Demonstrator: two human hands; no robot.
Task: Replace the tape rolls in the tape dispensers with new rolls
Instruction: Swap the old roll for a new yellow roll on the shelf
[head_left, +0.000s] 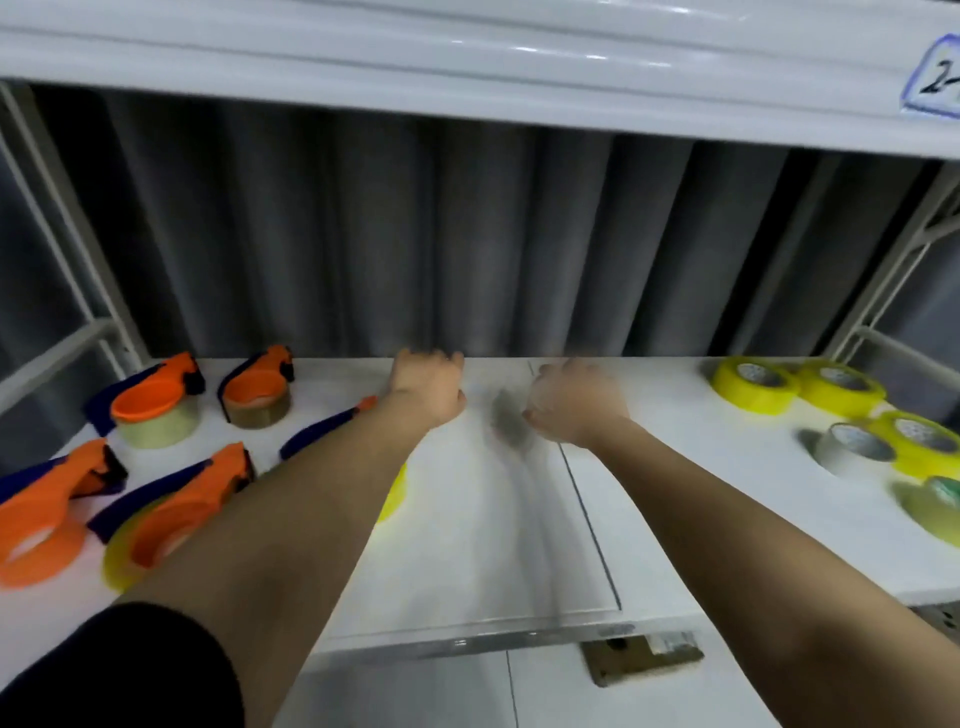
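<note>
Several orange-and-blue tape dispensers lie at the left of the white shelf (467, 561): one on a clear roll (153, 402), one on a brown roll (260, 392), one at the left edge (49, 512) and one on a yellow roll (174, 517). My left forearm partly hides another dispenser (324, 423). Fresh rolls lie at the right: yellow ones (753, 387) (839, 389) (917, 441), a grey one (852, 447) and a greenish one (935, 512). My left hand (428, 387) and my right hand (574, 402) reach over the shelf's middle, blurred, fingers loosely bent, holding nothing.
A white upper shelf beam (467, 78) with a handwritten label (935, 78) hangs close overhead. A grey curtain (467, 234) closes the back. White frame posts (67, 249) stand at both sides. A brown piece (644, 657) lies below the shelf's front edge.
</note>
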